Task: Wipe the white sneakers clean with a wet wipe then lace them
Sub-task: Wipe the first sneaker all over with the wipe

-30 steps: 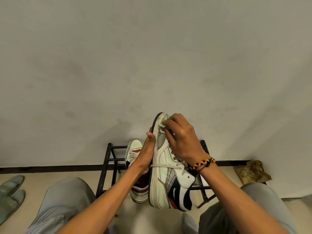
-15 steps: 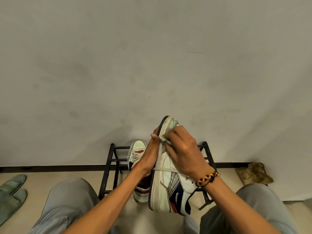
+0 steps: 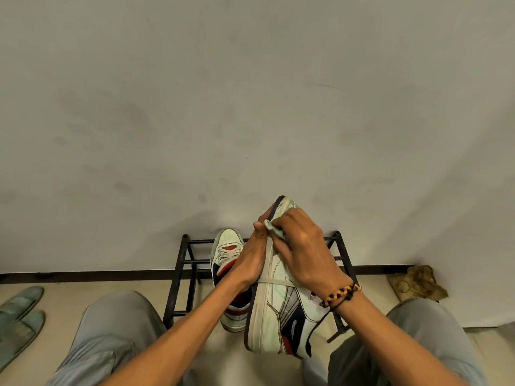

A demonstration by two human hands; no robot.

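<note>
Hidden: I am seeing only scraps of the wet wipe [image 3: 274, 231], since the right hand [image 3: 303, 252] is covering most of it; the fingertips are tucked out of sight.
Right hand: it is curling over the wipe, pressing it against the held sneaker [image 3: 281, 310] near the toe.
Left hand: the left hand [image 3: 252, 263] is gripping that sneaker along the sole side, thumb up by the wipe; the two hands are touching.
Held sneaker: it is standing toe-up, heel low between my knees, a lace [image 3: 274, 281] crossing it.
Second sneaker: the other sneaker [image 3: 227, 260] is sitting on the black rack [image 3: 182, 263], partly behind my left wrist.
Edges: green slippers [image 3: 19, 316] are lying at the left border, cut off.
</note>
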